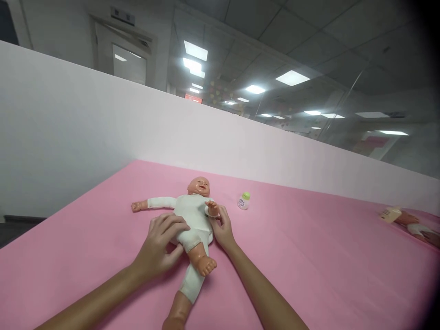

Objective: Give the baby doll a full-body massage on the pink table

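A baby doll (191,215) in a white suit lies on its back on the pink sheet (309,256), head toward the wall. My left hand (161,243) rests on the doll's hip and belly, fingers spread over the cloth. My right hand (222,228) presses against the doll's other side, at its bent arm. One doll arm stretches out to the left; its legs point toward me, one knee raised.
A small bottle with a green cap (244,200) stands on the sheet to the right of the doll's head. At the far right edge lie another doll and a cream object (392,214). A white partition wall (85,128) borders the far side.
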### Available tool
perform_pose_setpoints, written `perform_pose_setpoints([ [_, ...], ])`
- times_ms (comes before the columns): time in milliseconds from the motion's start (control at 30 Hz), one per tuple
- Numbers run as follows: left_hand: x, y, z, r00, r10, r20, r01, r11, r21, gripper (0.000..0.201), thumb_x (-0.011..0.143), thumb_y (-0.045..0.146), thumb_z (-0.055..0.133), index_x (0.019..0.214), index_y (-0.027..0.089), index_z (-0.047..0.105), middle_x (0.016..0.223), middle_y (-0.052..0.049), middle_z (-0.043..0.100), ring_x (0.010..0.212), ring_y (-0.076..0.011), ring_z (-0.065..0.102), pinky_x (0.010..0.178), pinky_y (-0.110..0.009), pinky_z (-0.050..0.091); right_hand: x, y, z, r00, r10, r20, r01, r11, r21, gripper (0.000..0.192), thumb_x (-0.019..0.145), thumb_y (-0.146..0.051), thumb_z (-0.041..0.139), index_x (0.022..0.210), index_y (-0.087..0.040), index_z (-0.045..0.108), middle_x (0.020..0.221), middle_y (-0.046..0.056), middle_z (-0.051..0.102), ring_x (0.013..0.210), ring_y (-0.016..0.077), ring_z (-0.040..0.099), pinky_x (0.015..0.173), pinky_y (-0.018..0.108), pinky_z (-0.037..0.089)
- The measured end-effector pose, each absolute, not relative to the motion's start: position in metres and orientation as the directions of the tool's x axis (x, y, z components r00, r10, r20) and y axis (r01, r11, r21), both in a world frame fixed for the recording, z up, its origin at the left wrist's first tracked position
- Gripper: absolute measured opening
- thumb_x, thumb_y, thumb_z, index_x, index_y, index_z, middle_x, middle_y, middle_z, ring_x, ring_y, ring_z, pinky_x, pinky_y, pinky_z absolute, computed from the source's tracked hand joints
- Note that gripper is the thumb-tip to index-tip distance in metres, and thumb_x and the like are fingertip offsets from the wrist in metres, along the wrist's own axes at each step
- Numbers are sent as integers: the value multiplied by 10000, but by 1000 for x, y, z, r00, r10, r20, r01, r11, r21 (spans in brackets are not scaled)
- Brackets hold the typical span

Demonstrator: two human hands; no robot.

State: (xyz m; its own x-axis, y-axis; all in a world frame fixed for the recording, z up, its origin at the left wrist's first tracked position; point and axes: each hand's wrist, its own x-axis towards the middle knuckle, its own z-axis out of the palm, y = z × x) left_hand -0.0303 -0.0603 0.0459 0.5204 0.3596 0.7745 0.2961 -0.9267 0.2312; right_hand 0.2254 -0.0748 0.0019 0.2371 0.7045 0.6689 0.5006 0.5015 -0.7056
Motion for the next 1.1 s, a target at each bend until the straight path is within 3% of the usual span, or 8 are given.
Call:
perform_pose_setpoints([
  [267,-31,-59,42,502,370,782,302,-922,243,380,834,74,534,1147,263,641,1184,-73,671,1148,-288,560,960,-461,423,228,-72,-9,184,695,695,503,541,-674,347,848,-141,569,1119,-304,713,1248,90,575,1251,273,567,1014,447,529],
  [600,-31,-64,45,516,384,766,284,-920,269,368,787,74,535,1103,240,621,1167,-78,658,1155,-293,544,970,-464,409,222,-76,-1,229,713,663,501,497,-708,287,1009,-316,511,1262,-289,645,1269,95,626,1210,266,590,955,413,522],
  [900,-30,-57,41,558,354,751,280,-932,232,462,793,26,510,1179,260,609,1202,-58,651,1168,-275,539,965,-435,400,226,-75,-6,154,705,692,521,537,-664,303,939,-207,559,1208,-295,666,1271,78,571,1275,262,524,1095,455,452],
  [1100,-31,-61,42,558,384,735,251,-923,292,407,790,44,525,1137,245,589,1194,-71,633,1176,-283,528,994,-452,389,221,-76,0,194,725,660,488,512,-706,326,1032,-282,455,1331,-293,585,1319,88,606,1251,259,560,1007,428,496],
])
